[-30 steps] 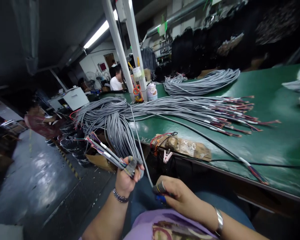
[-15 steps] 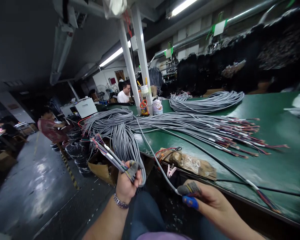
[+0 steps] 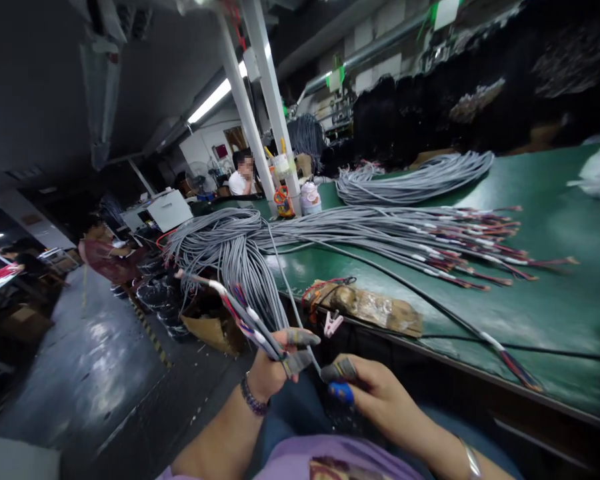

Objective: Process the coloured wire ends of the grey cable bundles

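Note:
Several grey cable ends (image 3: 250, 319) with white sleeves and coloured wires lie in my left hand (image 3: 275, 365), which is closed round them. Its thumb and a fingertip, in grey covers, reach toward a single grey cable (image 3: 289, 293). My right hand (image 3: 367, 388) pinches that cable low down between a grey-covered fingertip and a blue-covered one. The cable runs up to a big bundle of grey cables (image 3: 245, 250) on the green table (image 3: 545, 313). Whether the left fingertips touch the single cable I cannot tell.
Stripped wire ends (image 3: 480, 250) fan out to the right. A cardboard piece wrapped in tape (image 3: 375, 310) and a pink clip (image 3: 333, 324) sit at the table edge. Another cable coil (image 3: 415, 177) lies behind. A cardboard box (image 3: 213, 330) stands below. Co-workers sit farther off.
My hands have come closer together, the right one moving left with the single cable. The left thumb and fingertip have spread toward that cable. The view has shifted a little.

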The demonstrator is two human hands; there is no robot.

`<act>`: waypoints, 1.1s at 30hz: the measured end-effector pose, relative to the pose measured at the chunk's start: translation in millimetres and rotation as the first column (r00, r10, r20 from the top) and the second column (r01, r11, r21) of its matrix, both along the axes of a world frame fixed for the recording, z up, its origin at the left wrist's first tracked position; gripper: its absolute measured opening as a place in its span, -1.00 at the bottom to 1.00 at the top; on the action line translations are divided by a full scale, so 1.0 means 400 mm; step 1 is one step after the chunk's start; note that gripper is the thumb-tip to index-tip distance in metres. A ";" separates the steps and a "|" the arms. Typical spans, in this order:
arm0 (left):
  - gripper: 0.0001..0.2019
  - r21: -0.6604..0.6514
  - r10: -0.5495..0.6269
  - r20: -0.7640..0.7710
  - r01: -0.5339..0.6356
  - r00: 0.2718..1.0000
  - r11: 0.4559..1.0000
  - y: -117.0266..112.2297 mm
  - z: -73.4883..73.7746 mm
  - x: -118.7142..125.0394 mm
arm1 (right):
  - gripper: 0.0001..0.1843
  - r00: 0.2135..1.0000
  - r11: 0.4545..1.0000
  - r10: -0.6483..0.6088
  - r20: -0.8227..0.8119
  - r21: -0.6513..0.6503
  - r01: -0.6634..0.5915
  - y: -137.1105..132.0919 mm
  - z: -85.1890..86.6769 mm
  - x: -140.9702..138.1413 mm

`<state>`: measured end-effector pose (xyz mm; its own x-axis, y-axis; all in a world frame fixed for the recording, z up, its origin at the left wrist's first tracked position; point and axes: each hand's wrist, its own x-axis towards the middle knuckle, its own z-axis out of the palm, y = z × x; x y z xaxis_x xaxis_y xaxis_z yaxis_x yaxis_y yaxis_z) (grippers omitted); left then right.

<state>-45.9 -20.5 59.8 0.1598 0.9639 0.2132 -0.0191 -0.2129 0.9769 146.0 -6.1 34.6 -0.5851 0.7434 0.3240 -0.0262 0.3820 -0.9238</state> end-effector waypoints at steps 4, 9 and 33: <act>-0.66 -0.027 -0.007 -0.269 -0.001 0.963 1.000 -0.027 -0.055 0.002 | -0.59 0.995 0.919 -0.055 -0.086 -0.393 0.017 0.020 -0.026 -0.037; -0.70 -0.099 0.000 -0.317 -0.033 0.948 0.995 -0.027 -0.110 -0.024 | -0.53 0.985 0.824 -0.147 -0.089 -0.563 0.072 0.031 -0.094 -0.087; -0.70 -0.326 0.028 -0.267 -0.117 0.963 0.938 0.057 -0.181 0.032 | -0.64 0.966 0.829 -0.191 -0.172 -0.555 0.065 0.104 -0.138 -0.077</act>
<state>-33.1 2.4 -12.6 0.0923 0.9822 -0.1635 0.2429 0.1370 0.9603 115.3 35.6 -20.4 -0.4364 0.8985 -0.0481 -0.2299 -0.1630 -0.9595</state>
